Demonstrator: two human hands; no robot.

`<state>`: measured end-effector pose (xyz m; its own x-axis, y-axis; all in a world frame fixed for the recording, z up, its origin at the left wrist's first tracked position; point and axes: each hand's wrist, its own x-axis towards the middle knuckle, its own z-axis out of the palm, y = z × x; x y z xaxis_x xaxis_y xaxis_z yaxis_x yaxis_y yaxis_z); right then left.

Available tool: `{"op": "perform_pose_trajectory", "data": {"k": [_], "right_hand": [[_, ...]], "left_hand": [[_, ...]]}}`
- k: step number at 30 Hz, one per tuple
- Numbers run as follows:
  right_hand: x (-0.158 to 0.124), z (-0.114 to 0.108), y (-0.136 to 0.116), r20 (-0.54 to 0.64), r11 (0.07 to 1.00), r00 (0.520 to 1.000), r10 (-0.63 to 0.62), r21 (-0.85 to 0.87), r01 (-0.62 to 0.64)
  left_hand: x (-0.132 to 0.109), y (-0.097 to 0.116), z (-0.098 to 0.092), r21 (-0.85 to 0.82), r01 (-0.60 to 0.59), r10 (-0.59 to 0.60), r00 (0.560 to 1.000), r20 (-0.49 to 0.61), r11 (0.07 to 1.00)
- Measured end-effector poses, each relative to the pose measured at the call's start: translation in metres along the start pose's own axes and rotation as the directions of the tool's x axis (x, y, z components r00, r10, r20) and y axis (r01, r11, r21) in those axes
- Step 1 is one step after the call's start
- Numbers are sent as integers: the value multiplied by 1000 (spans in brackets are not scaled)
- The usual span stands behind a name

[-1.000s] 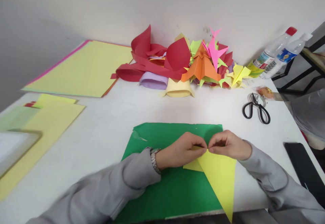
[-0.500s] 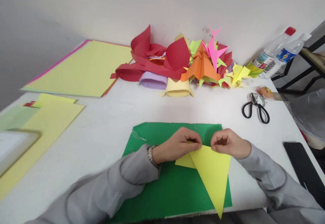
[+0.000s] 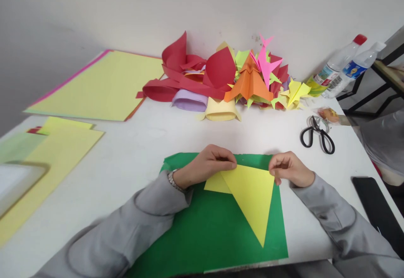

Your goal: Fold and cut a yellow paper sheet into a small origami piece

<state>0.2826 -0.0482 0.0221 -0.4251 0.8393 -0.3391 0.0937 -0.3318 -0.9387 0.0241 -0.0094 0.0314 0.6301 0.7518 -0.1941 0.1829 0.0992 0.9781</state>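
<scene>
A folded sheet of yellow paper [image 3: 252, 198] is held over the green board [image 3: 202, 236], its long point hanging toward me. My left hand [image 3: 210, 164] pinches its top edge near the left, with a smaller yellow flap showing below the fingers. At the top right corner, my right hand [image 3: 290, 169] has thumb and fingers closed on the same paper. The top edge runs straight between both hands. My left fingers hide part of the paper's upper left.
Folded paper shapes [image 3: 249, 80] stand along the wall. Black-handled scissors [image 3: 317, 135] lie at the right, with a black phone-like slab [image 3: 378, 206] nearer me. Two bottles [image 3: 353, 70] stand behind. Large yellow sheets [image 3: 101, 84] lie at the left.
Both hands have moved apart along the top edge; my right hand now sits at the corner. The yellow paper has shifted up and left, away from the table's front edge.
</scene>
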Motion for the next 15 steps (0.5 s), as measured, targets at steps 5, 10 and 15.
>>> {"op": "perform_pose_trajectory", "data": {"k": [5, 10, 15], "right_hand": [[0, -7, 3, -21, 997, 999, -29, 66, 30], [0, -10, 7, -23, 990, 998, -63, 126, 65], [-1, -10, 8, -15, 984, 996, -92, 151, 94]], "left_hand": [[-1, -2, -1, -19, 5, -5, 1000, -25, 1000], [-1, -1, 0, -33, 6, -6, 1000, -2, 999], [-1, -1, 1, -42, 6, -4, 1000, 31, 999]]}}
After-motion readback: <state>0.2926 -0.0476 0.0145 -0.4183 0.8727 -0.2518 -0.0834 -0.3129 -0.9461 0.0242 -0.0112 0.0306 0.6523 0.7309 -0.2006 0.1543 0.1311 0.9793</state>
